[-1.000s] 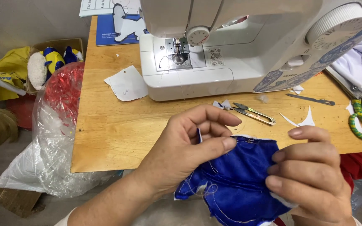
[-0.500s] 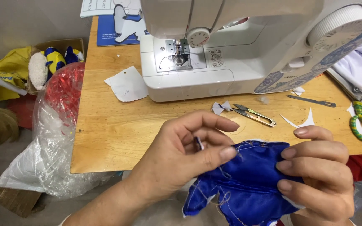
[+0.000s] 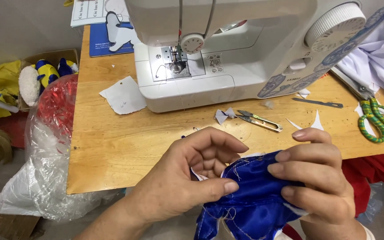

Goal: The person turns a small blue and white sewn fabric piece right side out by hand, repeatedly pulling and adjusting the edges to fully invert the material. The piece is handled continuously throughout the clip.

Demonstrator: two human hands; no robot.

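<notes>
I see the blue satin piece (image 3: 254, 195) gripped just off the desk's (image 3: 112, 151) front edge. My left hand (image 3: 187, 178) pinches its white-edged seam between thumb and curled fingers; my right hand (image 3: 321, 178) is closed around its right side. Thread snips (image 3: 258, 120) lie near the front edge, before the white sewing machine (image 3: 227, 58). Green-handled scissors (image 3: 374, 118) rest at the right edge.

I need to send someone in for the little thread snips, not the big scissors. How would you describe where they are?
Start at the white sewing machine on the wooden table. Just in front of its base, beside a small grey fabric scrap, lie the thread snips. They are short, all metal and without finger loops, unlike the large scissors with green handles at the table's right edge.
</notes>
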